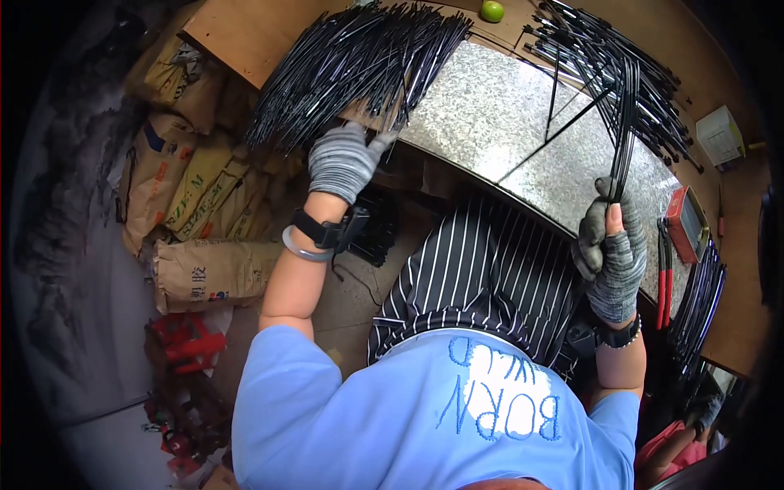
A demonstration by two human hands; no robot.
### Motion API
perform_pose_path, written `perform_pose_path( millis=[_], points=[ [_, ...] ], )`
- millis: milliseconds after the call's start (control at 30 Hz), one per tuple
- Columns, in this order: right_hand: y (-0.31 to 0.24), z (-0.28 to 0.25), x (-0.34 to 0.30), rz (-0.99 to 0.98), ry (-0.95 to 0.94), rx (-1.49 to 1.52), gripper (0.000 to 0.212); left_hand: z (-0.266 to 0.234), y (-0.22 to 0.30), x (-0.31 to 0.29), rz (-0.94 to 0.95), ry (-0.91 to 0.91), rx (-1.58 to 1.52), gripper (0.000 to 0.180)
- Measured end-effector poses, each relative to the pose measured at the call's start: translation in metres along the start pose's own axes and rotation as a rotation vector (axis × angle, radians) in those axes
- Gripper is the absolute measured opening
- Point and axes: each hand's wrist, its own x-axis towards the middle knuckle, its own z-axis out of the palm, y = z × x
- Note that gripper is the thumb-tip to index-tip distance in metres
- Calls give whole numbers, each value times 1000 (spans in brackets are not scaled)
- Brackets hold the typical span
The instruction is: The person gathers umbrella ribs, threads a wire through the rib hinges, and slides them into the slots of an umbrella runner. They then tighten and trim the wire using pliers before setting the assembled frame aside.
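Observation:
My left hand (341, 166), in a grey striped knit glove, is at the near edge of a large pile of thin black rods (355, 69). Its thumb stands apart from the fingers, whose tips are slightly blurred; no held rod can be made out. My right hand (614, 257), gloved with the thumb tip bare, is closed round the lower end of an upright bundle of thin black rods (626, 131). Behind that bundle lies a second pile of black rods (588, 41). A speckled grey stone slab (482, 98) lies between the piles, with a few loose rods across it.
Right of my right hand are red-handled pliers (665, 278), a red open box (688, 224) and more dark rods (698, 302). A green fruit (492, 11) sits at the back. Brown sacks (214, 273) stand on the floor to the left, near red metal parts (188, 343).

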Motion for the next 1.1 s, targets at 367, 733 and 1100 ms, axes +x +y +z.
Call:
perform_pose_path(
  millis=[367,733,1100],
  points=[
    [-18,-1,18,-87,71,-51,30,40,-14,-2,-156,-636,-1496,33],
    [-18,-10,23,-136,98,-66,27,-6,52,-110,-43,-799,-1945,33],
    [-16,-16,9,-174,91,-89,28,-41,95,-171,550,-1045,-1469,28]
  ],
)
